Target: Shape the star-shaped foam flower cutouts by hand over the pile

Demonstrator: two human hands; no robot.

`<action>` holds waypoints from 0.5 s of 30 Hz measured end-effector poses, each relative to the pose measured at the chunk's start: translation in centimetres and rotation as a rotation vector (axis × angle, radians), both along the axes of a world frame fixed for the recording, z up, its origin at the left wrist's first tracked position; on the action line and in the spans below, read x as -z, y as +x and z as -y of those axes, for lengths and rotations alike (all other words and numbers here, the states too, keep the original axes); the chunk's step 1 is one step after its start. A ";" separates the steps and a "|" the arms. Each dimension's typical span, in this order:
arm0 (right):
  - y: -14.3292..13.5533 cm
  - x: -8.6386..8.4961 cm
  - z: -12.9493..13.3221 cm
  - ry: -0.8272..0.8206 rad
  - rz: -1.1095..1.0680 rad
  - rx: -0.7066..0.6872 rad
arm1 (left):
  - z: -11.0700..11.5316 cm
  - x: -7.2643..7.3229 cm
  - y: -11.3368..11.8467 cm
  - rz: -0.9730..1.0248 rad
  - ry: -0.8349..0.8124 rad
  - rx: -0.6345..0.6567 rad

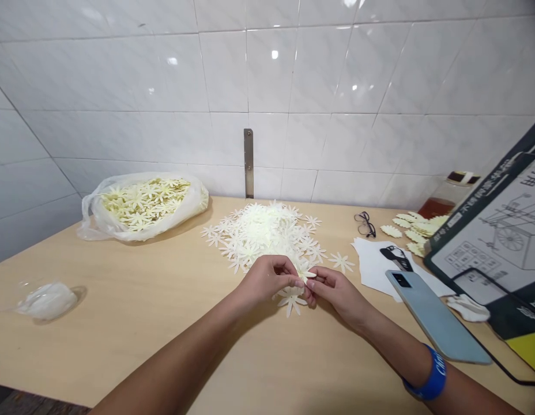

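Both my hands meet at the near edge of a heap of pale flower-shaped pieces (263,227) on the table. Between my fingertips is one cream flower piece (305,271) with narrow petals. My left hand (271,278) pinches it from the left, thumb and index finger pressed together. From the right, my right hand (334,288) grips its edge with closed fingers. Another flower cutout (292,301) lies flat just below my fingers. One more loose flower cutout (342,263) rests to the right of the heap.
A plastic bag (198,202) full of yellowish flower pieces stands back left. A clear plastic packet (49,300) lies front left. Rightward are glasses (365,224), white paper (369,265), a phone (440,317), a jar (444,196) and a large printed box (505,230).
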State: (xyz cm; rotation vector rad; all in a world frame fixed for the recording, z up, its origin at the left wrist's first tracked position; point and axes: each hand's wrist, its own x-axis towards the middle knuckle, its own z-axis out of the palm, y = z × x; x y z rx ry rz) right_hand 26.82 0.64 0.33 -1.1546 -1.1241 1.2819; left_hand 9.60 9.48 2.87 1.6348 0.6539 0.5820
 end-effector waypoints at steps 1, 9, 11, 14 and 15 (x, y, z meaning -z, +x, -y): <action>0.0 0.0 0.0 0.009 -0.001 0.009 | 0.0 -0.1 0.0 0.014 -0.024 -0.001; -0.1 -0.1 -0.1 -0.013 -0.041 0.033 | 0.4 0.0 0.4 0.015 0.039 -0.090; -0.3 -0.1 -0.1 -0.041 -0.065 0.057 | 0.7 0.5 0.5 -0.004 0.107 -0.122; -0.6 -0.1 -0.2 -0.035 -0.045 0.100 | 1.3 0.7 0.6 0.025 0.222 -0.135; -0.7 -0.1 -0.2 -0.023 -0.024 0.119 | 1.5 0.6 0.6 0.044 0.247 -0.135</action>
